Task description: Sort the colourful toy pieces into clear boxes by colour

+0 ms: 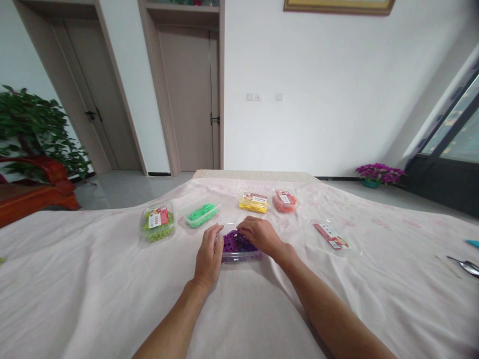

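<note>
In front of me on the table stands a clear plastic container (236,257) with purple openwork pieces (230,242) inside. My left hand (208,255) grips the container's left side, thumb near the rim. Over its back right part, my right hand (263,236) reaches in with curled fingers closed at the purple pieces; the fingertips are partly hidden. To the right lies a clear lid (331,236) with a red and white label. Behind the left hand, an uncovered container holds green pieces (202,215).
Labelled containers hold lime green pieces (158,224), yellow pieces (253,204) and orange pieces (285,202). A spoon (469,268) lies at the far right, near a blue item (473,243). A pale pink cloth (112,294) with soft folds covers the table.
</note>
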The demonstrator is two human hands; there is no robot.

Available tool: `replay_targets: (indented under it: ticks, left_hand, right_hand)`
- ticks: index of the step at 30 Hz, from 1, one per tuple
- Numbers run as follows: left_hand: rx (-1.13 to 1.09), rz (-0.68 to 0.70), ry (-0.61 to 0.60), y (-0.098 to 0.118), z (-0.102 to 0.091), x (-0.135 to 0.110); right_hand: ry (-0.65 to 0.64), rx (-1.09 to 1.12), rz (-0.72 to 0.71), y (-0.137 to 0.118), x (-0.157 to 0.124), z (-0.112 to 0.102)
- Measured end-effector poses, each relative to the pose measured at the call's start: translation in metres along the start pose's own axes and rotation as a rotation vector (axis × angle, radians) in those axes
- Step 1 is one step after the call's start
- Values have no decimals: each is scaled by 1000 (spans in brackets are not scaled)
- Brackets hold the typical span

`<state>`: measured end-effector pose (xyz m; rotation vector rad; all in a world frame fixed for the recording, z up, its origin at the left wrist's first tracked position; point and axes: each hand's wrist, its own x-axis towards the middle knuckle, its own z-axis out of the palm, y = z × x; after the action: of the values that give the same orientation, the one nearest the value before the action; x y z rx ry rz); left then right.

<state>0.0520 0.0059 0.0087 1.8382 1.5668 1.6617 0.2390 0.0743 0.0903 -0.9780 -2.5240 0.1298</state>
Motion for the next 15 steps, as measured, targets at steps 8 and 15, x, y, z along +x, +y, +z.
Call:
replay_targets:
  ticks: [8,15]
  left_hand:
    - [12,-6,-13,5,-2,0]
    - [26,3,-17,2,-1,0]
  right_hand:
    - [-147,-167,-4,-9,-1,-9]
    - [-173,-186,86,-7,-1,-12]
